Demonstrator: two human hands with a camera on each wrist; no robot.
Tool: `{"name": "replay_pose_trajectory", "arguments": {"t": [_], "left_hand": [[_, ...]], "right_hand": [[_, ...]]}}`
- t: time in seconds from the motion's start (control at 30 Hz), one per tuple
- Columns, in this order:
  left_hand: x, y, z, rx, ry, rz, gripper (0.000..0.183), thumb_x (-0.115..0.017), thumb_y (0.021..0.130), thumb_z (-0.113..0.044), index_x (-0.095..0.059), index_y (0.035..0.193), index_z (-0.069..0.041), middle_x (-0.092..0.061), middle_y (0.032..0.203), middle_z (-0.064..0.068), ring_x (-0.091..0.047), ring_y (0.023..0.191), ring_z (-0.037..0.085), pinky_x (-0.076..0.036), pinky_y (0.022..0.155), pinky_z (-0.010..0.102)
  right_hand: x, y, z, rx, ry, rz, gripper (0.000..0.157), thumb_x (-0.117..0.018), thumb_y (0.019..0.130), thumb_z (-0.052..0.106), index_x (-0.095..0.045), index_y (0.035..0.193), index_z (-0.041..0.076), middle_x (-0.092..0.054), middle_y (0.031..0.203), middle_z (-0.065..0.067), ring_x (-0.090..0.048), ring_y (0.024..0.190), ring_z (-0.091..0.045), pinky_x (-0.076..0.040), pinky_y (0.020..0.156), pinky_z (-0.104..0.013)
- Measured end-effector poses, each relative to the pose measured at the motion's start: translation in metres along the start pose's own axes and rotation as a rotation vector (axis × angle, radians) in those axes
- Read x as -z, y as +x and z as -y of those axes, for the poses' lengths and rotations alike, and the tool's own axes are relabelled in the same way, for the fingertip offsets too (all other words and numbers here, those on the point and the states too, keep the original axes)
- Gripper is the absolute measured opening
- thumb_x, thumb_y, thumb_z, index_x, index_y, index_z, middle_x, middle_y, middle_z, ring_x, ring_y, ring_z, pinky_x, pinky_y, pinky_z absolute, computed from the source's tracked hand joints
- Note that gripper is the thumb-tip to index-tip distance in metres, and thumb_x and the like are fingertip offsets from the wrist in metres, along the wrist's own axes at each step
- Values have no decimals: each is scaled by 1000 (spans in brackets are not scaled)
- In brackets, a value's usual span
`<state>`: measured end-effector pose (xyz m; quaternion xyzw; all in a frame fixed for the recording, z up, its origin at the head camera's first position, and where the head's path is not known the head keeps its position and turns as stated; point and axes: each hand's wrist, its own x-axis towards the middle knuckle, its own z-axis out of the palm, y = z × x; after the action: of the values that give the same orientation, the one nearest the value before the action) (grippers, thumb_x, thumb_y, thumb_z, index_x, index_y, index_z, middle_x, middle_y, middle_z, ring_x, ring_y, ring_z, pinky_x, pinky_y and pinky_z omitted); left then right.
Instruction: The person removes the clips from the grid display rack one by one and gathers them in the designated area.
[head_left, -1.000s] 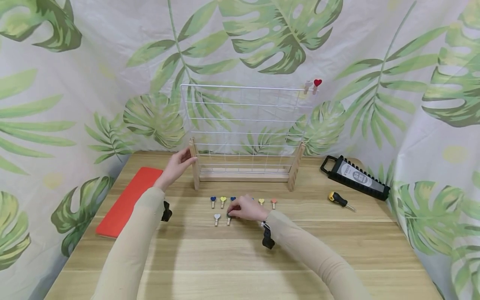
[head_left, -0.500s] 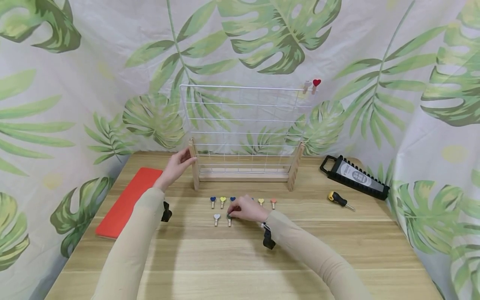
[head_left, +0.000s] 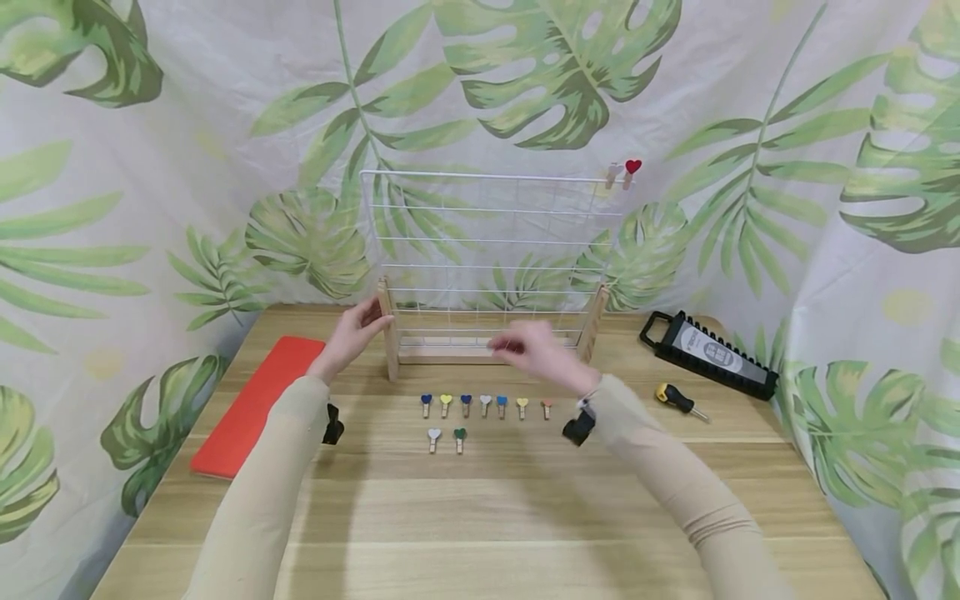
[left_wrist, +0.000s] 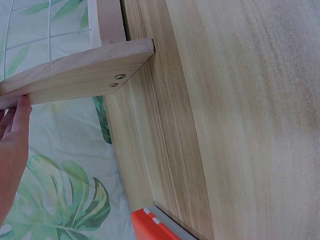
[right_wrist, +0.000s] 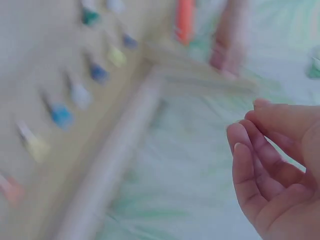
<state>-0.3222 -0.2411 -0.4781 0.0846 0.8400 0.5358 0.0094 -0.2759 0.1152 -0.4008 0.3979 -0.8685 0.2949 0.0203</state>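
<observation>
My left hand (head_left: 349,340) holds the left wooden post (head_left: 391,352) of a white wire grid rack (head_left: 491,356), with the thumb along the post's outer face in the left wrist view. My right hand (head_left: 538,350) is raised in front of the rack's lower bar, its fingers loosely bent with nothing between them in the right wrist view. On the table below it lie a green heart clothespin (head_left: 460,437) and a white heart clothespin (head_left: 433,438) side by side. Behind these runs a row of several more heart clothespins, among them a light blue one (head_left: 502,403).
A red heart clothespin (head_left: 633,168) and a pale one (head_left: 613,172) are clipped at the grid's top right corner. A red flat case (head_left: 255,404) lies at the left. At the right are a screwdriver (head_left: 678,399) and a black wrench holder (head_left: 708,354).
My right hand has let go of the green heart clothespin and moved up and to the right. The clothespin lies on the table. My left hand has stayed on the post.
</observation>
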Motion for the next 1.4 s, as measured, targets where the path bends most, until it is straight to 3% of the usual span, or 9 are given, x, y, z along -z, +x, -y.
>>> {"name": "replay_pose_trajectory", "arguments": {"t": [0.17,0.37,0.47,0.57,0.77,0.9,1.0,1.23,1.4], "left_hand": [[-1,-1,1,-1,11,-1,69,-55,103,-29,-23,157,0,-36,156,27,-37,146,38,-36,119,49],[0,-3,-2,0,12,-2,70,-55,103,-30,-22,157,1,-35,156,27,-36,146,39,-36,120,50],[0,-3,-3,5,15,-1,71,-55,103,-31,-21,157,0,-34,156,27,-36,146,39,-36,120,50],[1,-3,-3,11,22,2,72,-55,103,-32,-20,157,1,-33,157,27,-35,147,39,-35,120,50],[2,-4,-4,10,21,-6,72,-54,103,-31,-19,157,1,-32,157,28,-34,147,40,-34,121,51],[1,-3,-2,2,14,4,71,-54,103,-29,-19,157,1,-32,157,28,-34,147,40,-35,120,50],[0,-2,0,0,12,8,70,-54,103,-29,-20,157,1,-33,157,27,-35,146,39,-36,120,49],[0,-2,-2,-18,11,-1,69,-54,104,-27,-20,156,2,-33,156,29,-35,146,40,-35,120,51],[0,-1,-1,-27,6,-1,66,-53,104,-25,-22,156,2,-36,155,28,-37,145,40,-36,119,51]], "right_hand": [[84,7,10,70,-73,-220,16,-72,89,6,-74,103,1,-75,96,-13,-69,81,-20,-59,74,-23],[175,15,19,110,-172,-472,17,-73,87,2,-75,104,-1,-75,99,-15,-68,86,-21,-51,79,-8],[207,18,20,79,-239,-527,19,-73,88,3,-74,107,0,-74,103,-15,-67,89,-19,-49,82,-5],[230,22,16,38,-315,-519,22,-72,90,6,-74,111,0,-74,108,-15,-67,95,-21,-49,87,-10],[248,29,1,-52,-363,-383,23,-69,93,10,-72,114,0,-71,113,-19,-63,105,-30,-53,96,-42],[248,31,-5,-94,-353,-324,22,-68,95,14,-74,112,2,-71,111,-18,-64,103,-30,-53,97,-47],[246,31,-6,-91,-357,-318,20,-68,94,14,-75,110,3,-72,108,-17,-65,98,-27,-54,93,-44],[243,33,-8,-55,-414,-354,14,-71,92,13,-78,103,7,-75,102,-10,-61,85,-14,-42,75,-10],[242,35,-9,-6,-432,-368,11,-72,91,10,-77,98,4,-75,98,-12,-65,84,-19,-42,73,-12]]}}
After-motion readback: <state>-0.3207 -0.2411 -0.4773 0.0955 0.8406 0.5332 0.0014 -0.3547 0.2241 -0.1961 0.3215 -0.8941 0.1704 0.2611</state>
